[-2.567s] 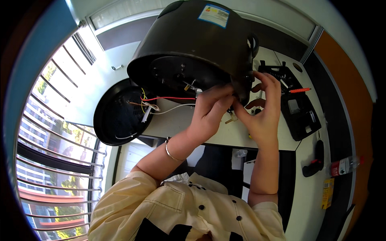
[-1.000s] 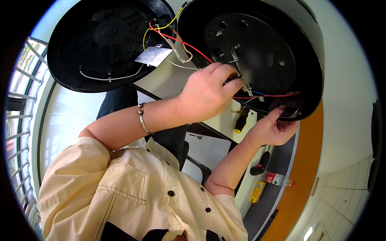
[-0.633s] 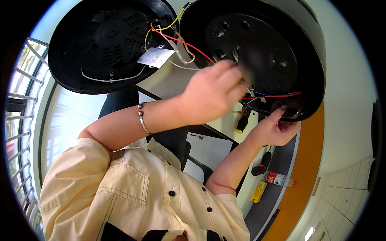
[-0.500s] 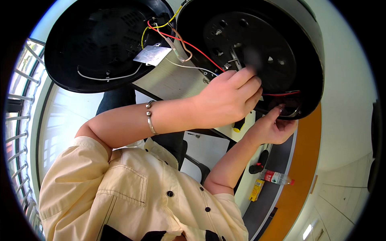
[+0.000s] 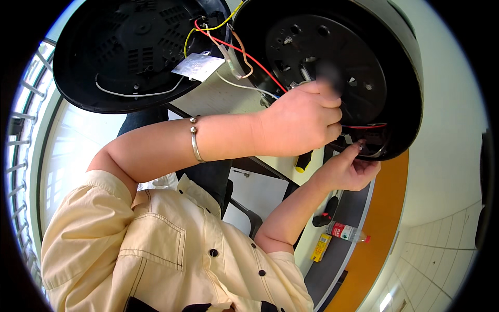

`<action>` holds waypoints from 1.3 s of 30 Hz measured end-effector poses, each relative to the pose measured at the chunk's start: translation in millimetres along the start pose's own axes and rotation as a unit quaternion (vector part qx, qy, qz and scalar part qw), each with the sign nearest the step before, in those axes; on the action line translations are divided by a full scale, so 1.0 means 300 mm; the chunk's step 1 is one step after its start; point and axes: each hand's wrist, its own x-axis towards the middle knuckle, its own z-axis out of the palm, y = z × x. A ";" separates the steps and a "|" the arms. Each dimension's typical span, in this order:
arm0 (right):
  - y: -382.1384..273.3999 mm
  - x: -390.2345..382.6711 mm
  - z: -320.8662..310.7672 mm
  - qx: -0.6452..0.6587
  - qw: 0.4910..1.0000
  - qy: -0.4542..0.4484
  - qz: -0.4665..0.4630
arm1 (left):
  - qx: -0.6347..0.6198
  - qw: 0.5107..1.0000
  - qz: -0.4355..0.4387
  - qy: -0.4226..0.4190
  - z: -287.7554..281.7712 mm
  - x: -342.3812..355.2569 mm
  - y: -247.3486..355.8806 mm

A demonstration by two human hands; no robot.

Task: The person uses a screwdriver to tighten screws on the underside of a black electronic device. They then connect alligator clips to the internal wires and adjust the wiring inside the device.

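A deep, round black appliance housing [image 5: 413,112] with a disc-shaped plate [image 5: 358,62] inside lies tipped toward me. My left hand [image 5: 306,119], wearing a silver bangle [image 5: 195,140], is curled closed over the housing's near left side. A dark blurred shape [image 5: 330,78] shows at its fingertips; what the fingers hold is hidden. My right hand [image 5: 353,169] pinches the near rim, thumb inside and fingers underneath. Red wire [image 5: 260,63], with yellow, brown and white ones, runs between the housing and a vented round black cover [image 5: 140,57] on the left. A silvery flat piece [image 5: 198,66] hangs at the cover's edge.
Below the housing, a yellow-and-black handle [image 5: 303,161] lies on the pale table [image 5: 283,171]. Further right are a red-and-black tool [image 5: 327,212], a yellow box [image 5: 320,247] and a clear bottle with red cap [image 5: 348,232]. Window bars [image 5: 23,156] stand at left.
My left hand has turned slightly at the wrist, its fingers more curled, still at the same spot. The right hand keeps its grip on the rim. The whole view has shifted a little.
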 end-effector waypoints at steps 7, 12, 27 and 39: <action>0.002 -0.004 -0.005 0.010 1.000 -0.004 0.008 | -0.089 0.996 -0.028 0.008 -0.046 0.040 -0.004; 0.008 -0.001 -0.005 0.002 1.000 -0.002 -0.004 | -0.141 0.988 -0.041 0.047 -0.035 0.035 0.002; -0.006 -0.004 -0.001 0.043 0.999 -0.001 0.023 | -0.048 0.977 -0.072 0.195 0.140 0.050 0.075; -0.031 -0.003 -0.005 0.284 0.935 -0.028 0.210 | -0.020 0.976 -0.033 0.216 0.182 0.107 0.106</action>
